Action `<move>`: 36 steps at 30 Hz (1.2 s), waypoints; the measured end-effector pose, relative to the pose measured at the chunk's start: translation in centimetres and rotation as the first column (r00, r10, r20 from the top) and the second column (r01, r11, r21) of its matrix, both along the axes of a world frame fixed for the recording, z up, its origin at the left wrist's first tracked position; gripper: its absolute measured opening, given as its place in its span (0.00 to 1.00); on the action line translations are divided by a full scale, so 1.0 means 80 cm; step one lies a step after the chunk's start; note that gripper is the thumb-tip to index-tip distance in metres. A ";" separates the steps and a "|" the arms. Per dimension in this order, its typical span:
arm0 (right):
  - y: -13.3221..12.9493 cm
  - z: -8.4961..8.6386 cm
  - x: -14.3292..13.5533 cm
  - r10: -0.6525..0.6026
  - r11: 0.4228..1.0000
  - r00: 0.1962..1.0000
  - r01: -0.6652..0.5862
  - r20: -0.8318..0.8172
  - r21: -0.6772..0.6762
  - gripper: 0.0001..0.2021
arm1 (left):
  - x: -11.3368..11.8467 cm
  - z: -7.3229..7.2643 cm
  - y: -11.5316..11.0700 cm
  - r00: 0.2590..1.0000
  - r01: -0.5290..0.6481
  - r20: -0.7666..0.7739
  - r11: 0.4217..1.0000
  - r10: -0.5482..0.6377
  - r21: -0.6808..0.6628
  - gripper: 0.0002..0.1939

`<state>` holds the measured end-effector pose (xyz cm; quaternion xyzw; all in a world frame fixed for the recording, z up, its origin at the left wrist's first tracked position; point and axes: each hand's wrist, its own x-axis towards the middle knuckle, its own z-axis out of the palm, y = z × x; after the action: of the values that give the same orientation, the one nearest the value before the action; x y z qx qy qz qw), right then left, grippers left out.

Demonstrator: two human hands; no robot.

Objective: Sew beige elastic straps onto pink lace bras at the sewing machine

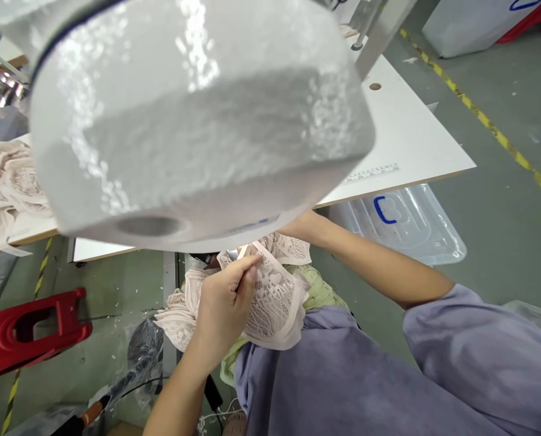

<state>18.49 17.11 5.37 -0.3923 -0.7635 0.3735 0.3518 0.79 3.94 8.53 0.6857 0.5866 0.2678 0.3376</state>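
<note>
Left hand (227, 297): closed, thumb laid over curled fingers, gripping upper part of pale pink lace piece (274, 303). Right hand (300, 224): mostly hidden behind large glossy white machine head (206, 139), near upper end of same lace. Cannot tell degree of finger opening or any hold there. Lace position: below machine head, in front of near edge of white surface (415, 133), hanging over the lap. To left of left hand: further gathered lace (177, 315). Under lace: light green cloth (318, 287), partly covered, next to purple-grey clothing (343, 369). On surface, along near edge toward right corner: ruler scale (372, 173). Farther back, close to right edge: small round hole (375, 86). Left of machine head, close to near edge: heap of similar pale fabric (11, 172). Below near edge, right part: clear plastic container (415, 230) with blue handle (385, 210). On floor, beyond right edge: yellow-and-black tape (474, 109); toward left: red plastic stool (25, 333).
</note>
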 end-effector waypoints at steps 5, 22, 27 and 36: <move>0.003 -0.008 -0.001 -0.042 0.997 0.999 0.040 0.023 0.062 0.06 | 0.001 0.005 0.005 1.000 0.005 -0.017 1.000 -0.005 0.014 0.16; 0.001 0.011 0.005 -0.006 0.999 1.000 0.006 -0.001 0.036 0.03 | 0.004 0.011 0.027 0.999 -0.043 -0.017 0.998 0.043 -0.041 0.16; -0.002 0.018 0.007 -0.002 1.000 1.000 0.003 0.019 -0.006 0.02 | 0.005 0.011 0.029 0.999 -0.042 -0.026 0.999 0.042 -0.023 0.15; -0.003 0.020 0.009 -0.003 1.000 0.999 0.003 -0.053 -0.005 0.03 | 0.008 0.013 0.028 0.995 -0.069 -0.076 0.998 0.069 0.005 0.14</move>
<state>19.21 16.84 6.97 -0.3842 -0.7524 0.3851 0.3715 1.43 6.19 9.61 0.6751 0.6220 0.2539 0.3049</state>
